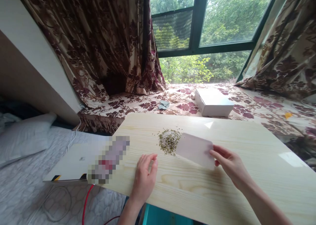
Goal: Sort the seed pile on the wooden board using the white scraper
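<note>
A small pile of mixed green and white grains (170, 141), like mung beans with rice, lies on the light wood-grain table (187, 188). Strays are scattered round its edges. From the right, a thin, translucent white scraper sheet (195, 149) reaches the pile, its left edge against the grains. My right hand (228, 162) pinches the sheet's right end between thumb and fingers. Nearer to me and left of the pile, my left hand (145, 175) is at the table with nothing in it, the thumb apart from the loosely bent fingers.
A white box (213, 102) and a small grey-green cloth (163, 104) lie on the flowered window ledge beyond the table. At the table's left are a blurred-out object (108, 160) and a white panel (71, 162). Something teal (165, 215) shows below the front edge.
</note>
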The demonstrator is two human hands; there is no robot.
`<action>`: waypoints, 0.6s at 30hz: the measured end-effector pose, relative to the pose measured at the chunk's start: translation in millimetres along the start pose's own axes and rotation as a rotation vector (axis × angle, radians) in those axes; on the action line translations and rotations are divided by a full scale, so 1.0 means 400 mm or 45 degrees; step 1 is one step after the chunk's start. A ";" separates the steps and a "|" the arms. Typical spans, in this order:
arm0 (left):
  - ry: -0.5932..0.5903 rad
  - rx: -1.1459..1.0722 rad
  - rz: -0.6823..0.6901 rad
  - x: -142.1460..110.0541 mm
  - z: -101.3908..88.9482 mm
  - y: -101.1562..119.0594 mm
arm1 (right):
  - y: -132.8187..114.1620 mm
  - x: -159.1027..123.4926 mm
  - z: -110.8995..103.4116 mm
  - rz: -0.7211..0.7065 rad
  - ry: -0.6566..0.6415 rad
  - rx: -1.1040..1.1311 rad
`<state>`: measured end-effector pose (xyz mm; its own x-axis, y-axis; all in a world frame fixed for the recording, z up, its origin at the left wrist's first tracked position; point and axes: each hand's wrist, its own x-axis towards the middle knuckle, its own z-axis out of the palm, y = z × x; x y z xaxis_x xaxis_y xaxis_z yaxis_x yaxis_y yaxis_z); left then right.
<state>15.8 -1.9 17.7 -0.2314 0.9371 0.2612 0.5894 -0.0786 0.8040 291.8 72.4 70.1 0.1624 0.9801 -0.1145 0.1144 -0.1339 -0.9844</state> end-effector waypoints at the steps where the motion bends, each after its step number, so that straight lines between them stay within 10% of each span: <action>1: 0.004 0.006 0.009 0.000 0.000 0.000 | 0.000 0.002 0.007 0.000 -0.010 -0.001; 18: 0.022 0.052 0.068 0.001 -0.001 -0.001 | -0.019 0.003 0.028 -0.017 -0.141 -0.090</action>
<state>15.3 -1.8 17.7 -0.2117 0.9260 0.3125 0.6324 -0.1140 0.7662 280.0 76.2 76.1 0.0519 0.9915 -0.1190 0.1855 -0.1267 -0.9745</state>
